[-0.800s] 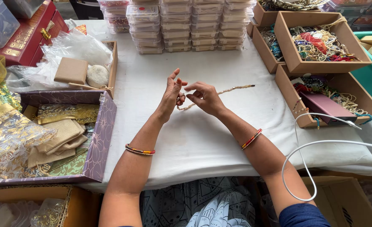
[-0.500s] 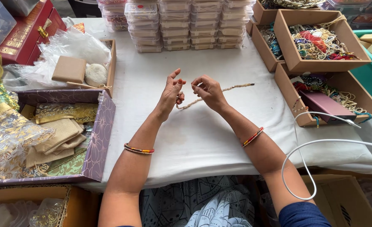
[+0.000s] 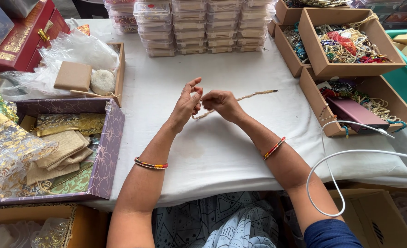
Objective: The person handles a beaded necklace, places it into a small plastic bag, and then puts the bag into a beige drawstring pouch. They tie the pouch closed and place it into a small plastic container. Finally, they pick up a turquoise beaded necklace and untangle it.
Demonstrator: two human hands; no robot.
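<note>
2 bare hands meet above the white cloth tabletop, both pinching 1 thin beaded strand of pale, knobbly beads. The left hand has thumb and forefinger closed on the strand's near end, the other fingers fanned upward. The right hand is curled tight on the strand just beside it, and the free length runs out to the right, its far end resting on the cloth. Each wrist carries a slim striped bangle. To the left sits a purple patterned box of folded gold fabric pouches; to the right, brown cardboard trays of tangled bead necklaces. Stacked clear plastic cases line the far edge.
</note>
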